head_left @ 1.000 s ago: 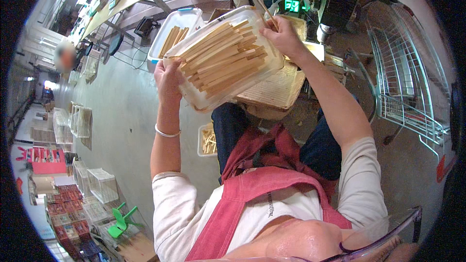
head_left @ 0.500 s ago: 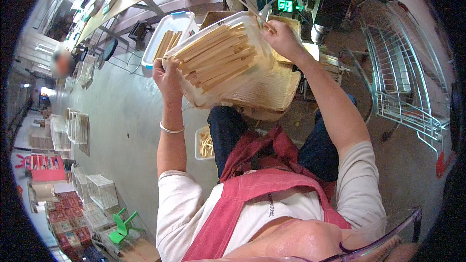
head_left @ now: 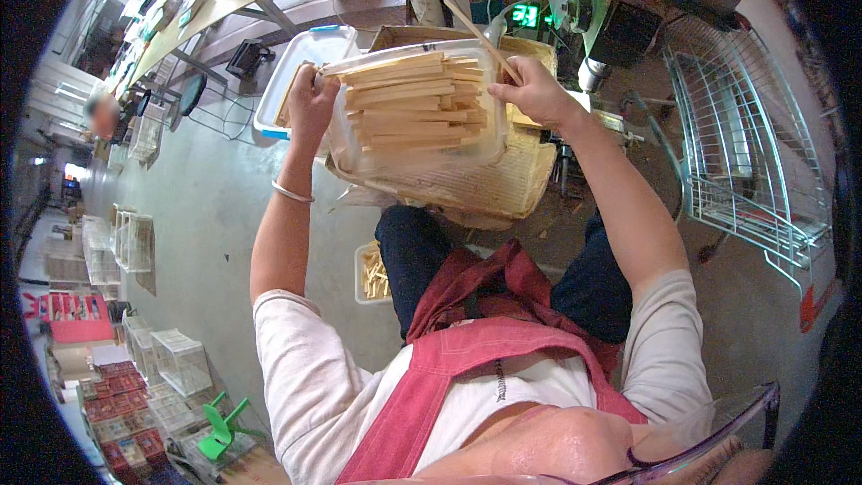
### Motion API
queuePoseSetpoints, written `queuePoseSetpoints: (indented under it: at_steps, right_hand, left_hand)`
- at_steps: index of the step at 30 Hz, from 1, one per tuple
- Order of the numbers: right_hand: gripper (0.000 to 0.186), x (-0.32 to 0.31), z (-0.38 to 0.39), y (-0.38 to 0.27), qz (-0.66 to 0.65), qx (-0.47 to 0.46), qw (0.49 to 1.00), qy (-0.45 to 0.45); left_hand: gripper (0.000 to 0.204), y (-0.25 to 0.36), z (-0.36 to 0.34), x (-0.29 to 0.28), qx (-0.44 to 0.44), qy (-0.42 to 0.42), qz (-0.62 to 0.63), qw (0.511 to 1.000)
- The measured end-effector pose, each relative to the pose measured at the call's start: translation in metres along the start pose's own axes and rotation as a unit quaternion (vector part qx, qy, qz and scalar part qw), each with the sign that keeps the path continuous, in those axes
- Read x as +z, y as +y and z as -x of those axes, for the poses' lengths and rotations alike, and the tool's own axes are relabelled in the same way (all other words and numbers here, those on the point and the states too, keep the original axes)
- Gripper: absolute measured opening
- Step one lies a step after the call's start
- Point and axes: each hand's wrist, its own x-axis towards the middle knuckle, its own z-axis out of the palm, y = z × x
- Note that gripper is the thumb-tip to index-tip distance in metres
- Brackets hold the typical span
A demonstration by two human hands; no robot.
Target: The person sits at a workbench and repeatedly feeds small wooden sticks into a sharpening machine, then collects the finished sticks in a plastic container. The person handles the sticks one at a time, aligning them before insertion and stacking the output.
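Observation:
A translucent plastic tub [head_left: 492, 133] full of flat pale wooden sticks [head_left: 413, 99] is between my hands. My left hand [head_left: 314, 103] is closed at its left edge, gripping it near a second white tub [head_left: 269, 108] with blue latches that stands behind. My right hand [head_left: 539, 101] grips the right edge and also has a thin wooden stick [head_left: 474, 29] pointing up from between its fingers. Under the tubs lies a worn, padded tan surface [head_left: 503, 180]. A third tub of short wood pieces [head_left: 374, 274] sits on the floor by my left leg.
A long worktable [head_left: 206, 13] runs at the upper left. A wire trolley [head_left: 745, 153] stands at my right. On the floor [head_left: 197, 242] at left are several white wire racks [head_left: 180, 350] and a small green chair [head_left: 220, 431]; a blurred person [head_left: 101, 115] is farther back.
The full tub has turned from a slant to nearly level across my view and shifted slightly right. My left hand has risen toward the back; my right hand has moved slightly down and right.

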Motion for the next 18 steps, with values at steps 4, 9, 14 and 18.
queuePoseSetpoints:
  at_steps: [4, 9, 14, 18]
  right_hand:
    - [0.026, 0.013, 0.003, -0.008, 0.043, -0.043, 0.997, 0.041]
    - [0.026, 0.030, 0.005, -0.009, 0.152, -0.080, 0.976, 0.132]
    - [0.030, 0.040, 0.001, 0.000, 0.245, -0.075, 0.949, 0.185]
    - [0.030, 0.042, 0.001, -0.006, 0.333, -0.052, 0.921, 0.197]
  left_hand:
    - [0.030, 0.002, -0.021, 0.007, 0.011, -0.031, -0.155, 0.987]
    - [0.034, 0.013, -0.036, 0.018, -0.038, -0.063, -0.179, 0.981]
    - [0.033, -0.013, -0.047, 0.043, -0.031, 0.037, -0.128, 0.991]
    - [0.028, -0.022, -0.054, 0.065, -0.026, 0.100, -0.118, 0.988]
